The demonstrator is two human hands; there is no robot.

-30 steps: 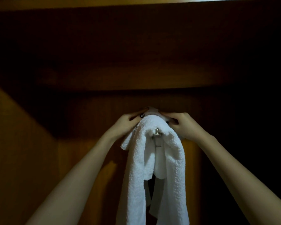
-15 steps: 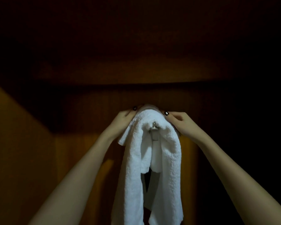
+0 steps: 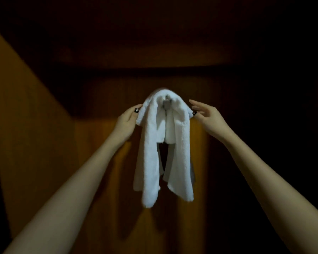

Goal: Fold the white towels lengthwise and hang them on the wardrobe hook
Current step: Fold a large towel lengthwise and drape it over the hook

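A white towel [image 3: 151, 143] hangs draped over a small metal hook [image 3: 166, 103] on the wooden wardrobe panel, and its two ends dangle side by side. My left hand [image 3: 126, 123] pinches the towel's upper left edge, thumb in front and fingers hidden behind the cloth. My right hand [image 3: 207, 118] is at the towel's upper right edge with its fingers straight and spread. Only the thumb tip is at the cloth.
The wardrobe's inside is dark. A lit wooden back panel [image 3: 103, 162] stands behind the towel, a side wall [image 3: 26, 125] slants at the left, and a dark shelf [image 3: 154, 57] runs overhead. The right side is in deep shadow.
Both hands slid down from the top of the towel to its sides. My right hand's fingers straightened off the cloth. More of the hanging towel shows.
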